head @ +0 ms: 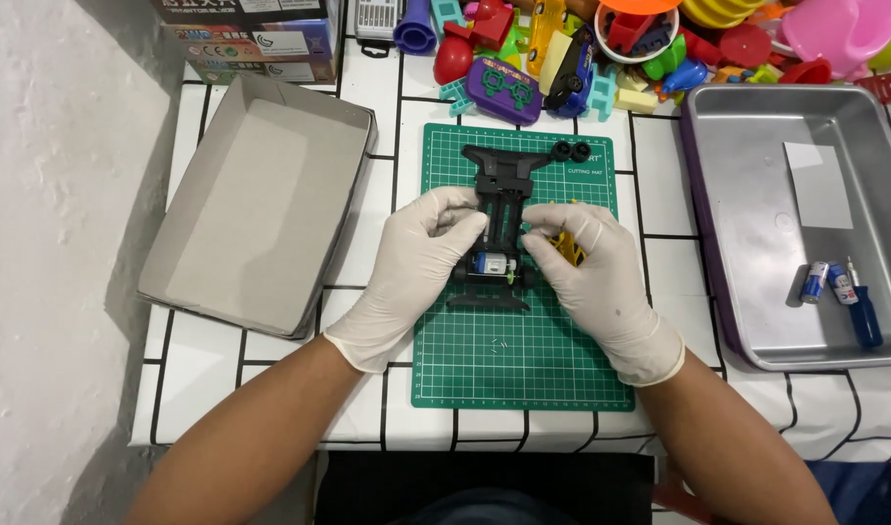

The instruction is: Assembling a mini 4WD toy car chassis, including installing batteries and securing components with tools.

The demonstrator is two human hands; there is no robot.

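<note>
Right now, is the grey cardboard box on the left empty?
Empty: the open cardboard box shows only its bare grey floor.

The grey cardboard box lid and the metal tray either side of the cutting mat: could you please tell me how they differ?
The cardboard box lid is matt grey, lies askew on the person's left and holds nothing. The metal tray is shiny, lies squarer to the table on the right and holds two small batteries, a blue-handled screwdriver and a paper slip. Both are shallow, open-topped rectangles beside the green cutting mat.
</note>
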